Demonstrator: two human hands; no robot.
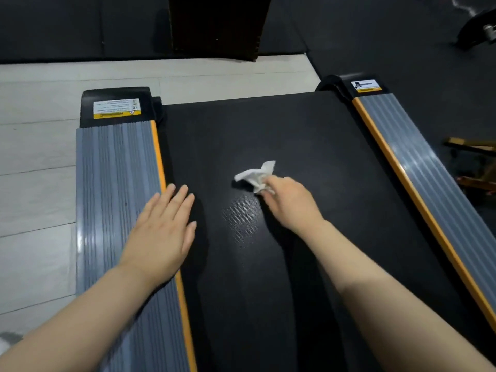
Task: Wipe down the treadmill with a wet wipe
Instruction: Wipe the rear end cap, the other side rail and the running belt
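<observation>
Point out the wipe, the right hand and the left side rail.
wipe point(255, 175): head view, crumpled white middle.
right hand point(291, 202): head view, back of the hand.
left side rail point(115, 170): head view, ribbed grey top.

A white wipe point(256, 175) is showing against the black, finely dotted belt point(268, 135); grey ribbed side rails point(118, 183) are running along it with orange edging, each ending in a yellow and white label point(117, 108), while pale grey floor tiles point(35, 157) are lying at left

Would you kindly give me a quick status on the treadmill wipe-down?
Right hand grips wet wipe on the belt. Left hand flat across left side rail and belt edge. Nothing in the way.
</observation>
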